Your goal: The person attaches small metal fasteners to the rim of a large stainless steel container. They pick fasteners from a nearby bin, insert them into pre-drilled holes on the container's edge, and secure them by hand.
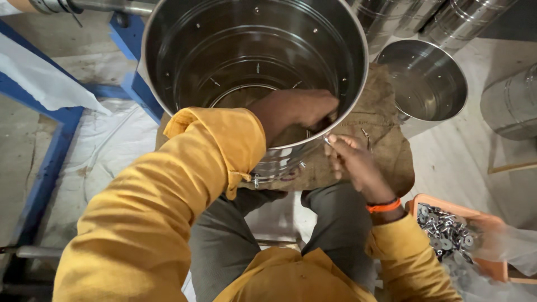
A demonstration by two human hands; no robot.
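Nearest the camera, an orange tray of small metal fasteners sits at the person's right side, by the knee. Above it the right hand, with an orange band at the wrist, pinches one small fastener between thumb and forefinger, right at the outside wall of a large steel drum near its rim. The left hand reaches over the rim and is inside the drum, fingers curled against the inner wall opposite the right hand; I cannot tell whether it grips anything there. The drum lies tilted toward the person on a piece of brown sacking over the lap.

This looks like the step of fitting a fastener through one of the small holes in the wall. The next move likely calls for lining the pin with the hole while the inner hand backs it.

Farther off stand a smaller steel pot and more steel vessels.
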